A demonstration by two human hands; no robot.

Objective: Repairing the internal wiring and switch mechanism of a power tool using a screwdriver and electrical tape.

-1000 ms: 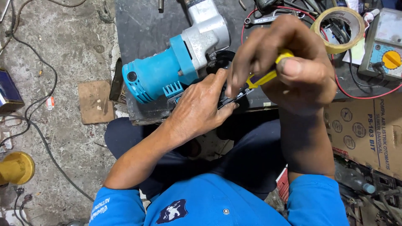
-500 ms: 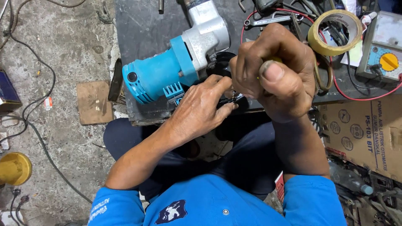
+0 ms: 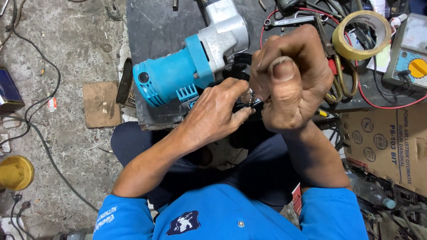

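Dark workbench over a cracked concrete floor, cluttered at the far right with a tape roll, scissors and a meter. Blue-and-grey power tool lies at the bench's near edge; left hand rests against its lower side, fingers pinching a small dark part. Right hand is a closed fist just right of the tool, clamped on something hidden inside it, can't tell what.

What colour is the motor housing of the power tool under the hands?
Bright blue on the power tool, with a silver-grey metal front section; the head view shows it clearly.
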